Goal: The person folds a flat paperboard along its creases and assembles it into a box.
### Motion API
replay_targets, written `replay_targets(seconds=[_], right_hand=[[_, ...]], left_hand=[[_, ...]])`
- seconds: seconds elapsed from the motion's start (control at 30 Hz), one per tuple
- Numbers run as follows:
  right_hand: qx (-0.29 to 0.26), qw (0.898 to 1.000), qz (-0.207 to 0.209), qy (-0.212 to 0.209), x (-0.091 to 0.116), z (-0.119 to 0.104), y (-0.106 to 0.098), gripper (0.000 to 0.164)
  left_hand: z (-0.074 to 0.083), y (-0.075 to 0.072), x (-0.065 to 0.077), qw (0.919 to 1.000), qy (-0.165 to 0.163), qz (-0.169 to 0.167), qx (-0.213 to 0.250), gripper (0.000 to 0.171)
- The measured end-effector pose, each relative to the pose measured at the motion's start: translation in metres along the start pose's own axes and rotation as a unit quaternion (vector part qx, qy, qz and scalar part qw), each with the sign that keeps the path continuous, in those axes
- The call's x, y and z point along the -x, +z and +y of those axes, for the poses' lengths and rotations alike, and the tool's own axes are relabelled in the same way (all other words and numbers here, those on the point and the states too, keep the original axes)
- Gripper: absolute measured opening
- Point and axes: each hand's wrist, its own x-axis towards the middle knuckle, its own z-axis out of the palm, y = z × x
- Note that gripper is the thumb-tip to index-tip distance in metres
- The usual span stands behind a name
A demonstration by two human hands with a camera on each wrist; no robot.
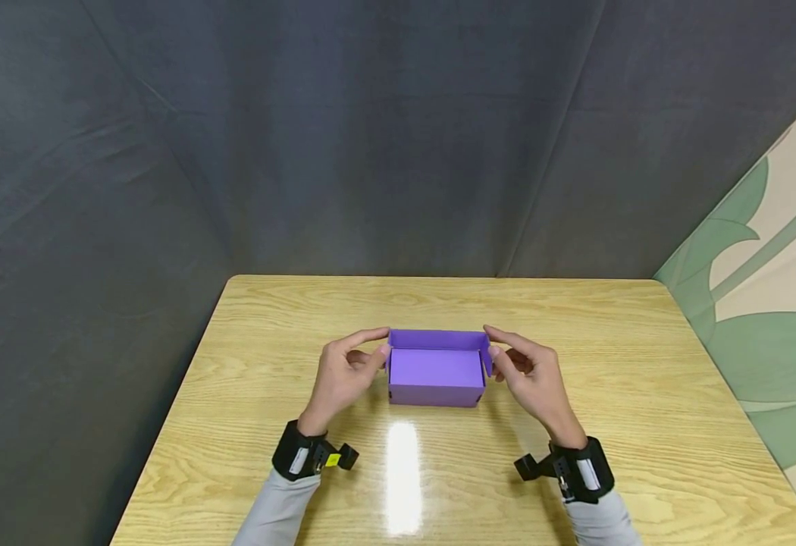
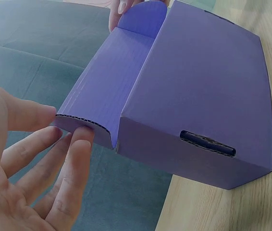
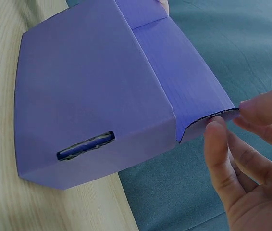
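A small purple cardboard box (image 1: 437,395) stands near the middle of the table, its lid (image 1: 439,340) raised along the far side. Side flaps bend from both ends of that lid. My left hand (image 1: 343,371) pinches the left flap (image 2: 80,124) between thumb and fingers. At the opposite end, the right flap (image 3: 197,128) is pinched by my right hand (image 1: 533,379). Both wrist views show the lid's inner face (image 2: 109,72) and a slot (image 3: 85,145) along an edge of the box body.
The box rests on a light wood-grain table (image 1: 268,334) with a bright reflection in front. A dark grey curtain (image 1: 384,152) hangs behind the table and on the left. Leaf-patterned fabric (image 1: 773,326) lies beyond the right edge. Each wrist wears a black camera band (image 1: 581,470).
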Motion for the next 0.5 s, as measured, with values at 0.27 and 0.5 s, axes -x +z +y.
replay_targets(seconds=[0.27,0.5], right_hand=[[-0.002,1.000,0.010,-0.011,0.0012,0.0002,0.0032,0.037],[0.001,1.000,0.010,-0.022,0.0017,-0.0006,0.0048,0.033]], left_hand=[[-0.0002,0.0029,0.0011,0.9999,0.006,-0.001,-0.009,0.034],[-0.0007,0.0033,0.0019,0.9993,0.029,-0.005,-0.023,0.034]])
